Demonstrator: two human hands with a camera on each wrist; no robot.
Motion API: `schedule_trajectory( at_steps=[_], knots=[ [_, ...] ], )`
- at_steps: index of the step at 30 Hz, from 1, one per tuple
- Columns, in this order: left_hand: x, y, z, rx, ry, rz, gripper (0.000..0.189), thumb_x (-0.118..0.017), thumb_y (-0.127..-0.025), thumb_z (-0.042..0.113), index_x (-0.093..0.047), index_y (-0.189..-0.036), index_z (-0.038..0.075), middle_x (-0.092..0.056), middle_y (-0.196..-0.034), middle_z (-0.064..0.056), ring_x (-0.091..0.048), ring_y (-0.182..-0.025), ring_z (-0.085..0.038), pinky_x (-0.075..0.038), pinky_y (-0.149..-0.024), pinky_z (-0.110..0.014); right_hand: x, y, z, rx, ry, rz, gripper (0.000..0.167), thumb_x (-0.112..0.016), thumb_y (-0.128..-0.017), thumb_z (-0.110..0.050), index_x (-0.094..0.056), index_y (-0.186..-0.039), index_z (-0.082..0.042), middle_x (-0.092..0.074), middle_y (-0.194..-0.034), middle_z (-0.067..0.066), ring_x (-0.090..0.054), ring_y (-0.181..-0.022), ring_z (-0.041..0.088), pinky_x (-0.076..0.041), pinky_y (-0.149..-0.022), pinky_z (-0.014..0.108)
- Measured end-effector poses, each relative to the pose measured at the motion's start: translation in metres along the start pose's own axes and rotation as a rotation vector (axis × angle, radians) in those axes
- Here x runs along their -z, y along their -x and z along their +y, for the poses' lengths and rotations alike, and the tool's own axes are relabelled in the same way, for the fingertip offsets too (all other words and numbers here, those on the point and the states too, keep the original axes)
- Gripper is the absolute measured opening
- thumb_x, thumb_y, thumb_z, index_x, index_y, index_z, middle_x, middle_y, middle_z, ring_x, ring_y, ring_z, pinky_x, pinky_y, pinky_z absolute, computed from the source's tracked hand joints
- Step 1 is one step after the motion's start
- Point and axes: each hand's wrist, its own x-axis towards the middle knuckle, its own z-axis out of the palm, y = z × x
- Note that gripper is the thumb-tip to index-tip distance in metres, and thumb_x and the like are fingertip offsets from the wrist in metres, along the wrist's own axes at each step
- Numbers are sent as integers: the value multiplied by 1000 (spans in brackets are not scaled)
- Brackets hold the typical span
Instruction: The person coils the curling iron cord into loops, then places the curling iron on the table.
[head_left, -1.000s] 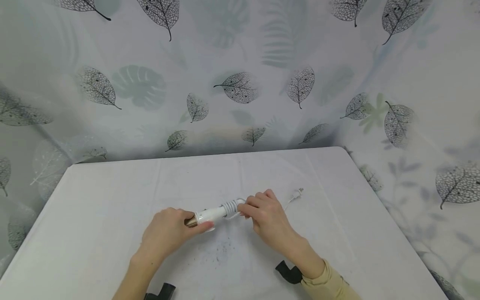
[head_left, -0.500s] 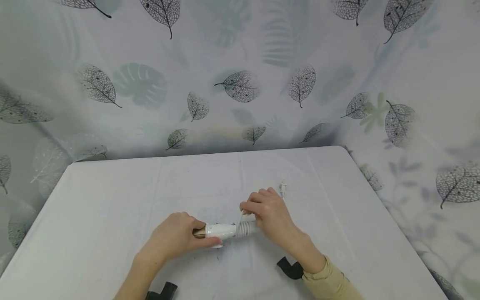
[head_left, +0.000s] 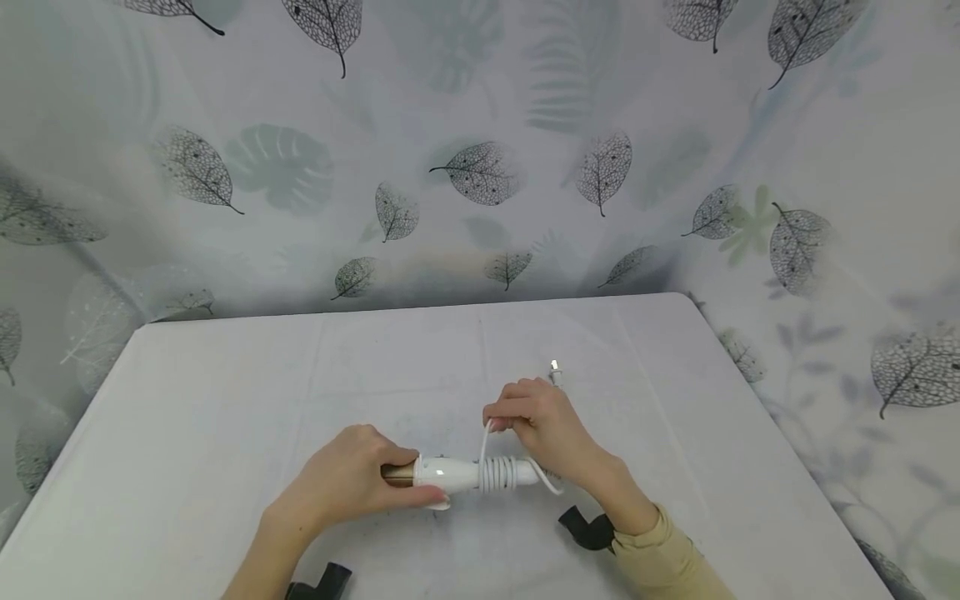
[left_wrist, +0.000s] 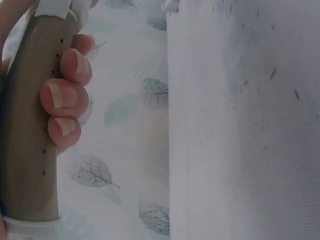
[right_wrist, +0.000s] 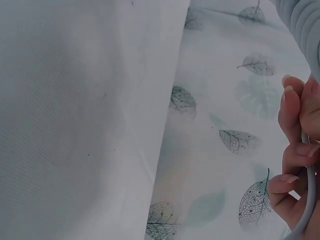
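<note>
A white hair iron (head_left: 450,473) with a gold-brown barrel lies sideways in front of me in the head view. My left hand (head_left: 356,473) grips it at the barrel (left_wrist: 30,120), with several fingertips curled over the side that shows small dark holes in the left wrist view. White cord (head_left: 497,473) is wound in several turns around the handle. My right hand (head_left: 551,429) pinches a length of this cord above the coils. In the right wrist view the cord (right_wrist: 311,190) runs through the fingers. The plug (head_left: 556,377) shows just beyond the right hand.
A white-covered table (head_left: 225,392) with small dark specks lies beneath the hands. Behind it hangs a leaf-patterned curtain (head_left: 480,233). Black curved pieces sit by the left wrist (head_left: 322,583) and right wrist (head_left: 590,531).
The hair iron has come nearer and to the right, turning level. More cord turns show around its handle. The plug has swung left, and the right hand has pulled the cord up over the handle.
</note>
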Motion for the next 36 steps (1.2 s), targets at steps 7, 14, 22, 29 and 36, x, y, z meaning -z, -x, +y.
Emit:
schedule_trajectory(
  at_steps=[7,14,22,29,36],
  knots=[
    [0,0,2,-96,19,114,44,-77,-80,58,-47,-61,32,-29,-54,25,-18,-51,15,-16,-47,-6,-8,0,10,47,-188,-57,22,-69,-83,14,-75,-90,-6,-64,-72,-1,-59,-67,7,-48,-62,18],
    [0,-1,-1,-118,-16,191,48,-78,-79,58,-44,-60,30,-26,-56,24,-17,-53,16,-14,-48,-6,-12,0,12,-6,-173,-144,23,-65,-83,13,-73,-94,-6,-65,-72,0,-57,-64,6,-47,-61,17],
    [0,-1,-2,-117,-47,282,32,-81,-77,55,-72,-73,25,-46,-55,24,-27,-50,15,-23,-46,-5,-15,1,7,-60,-178,-173,11,-64,-93,-1,-73,-98,-4,-71,-83,2,-61,-72,5,-53,-68,22],
    [-1,-3,-4,-111,-94,319,35,-80,-78,56,-62,-66,28,-42,-54,24,-26,-50,13,-20,-47,-6,-17,3,8,-82,-209,-181,12,-62,-97,-5,-72,-101,-5,-74,-92,2,-65,-79,4,-54,-71,23],
    [-1,-4,-3,-125,-110,350,42,-80,-78,54,-51,-63,28,-36,-53,22,-23,-50,12,-17,-48,-7,-17,4,6,-118,-238,-161,14,-61,-97,-3,-73,-105,-5,-75,-97,3,-68,-86,8,-56,-75,26]
  ],
)
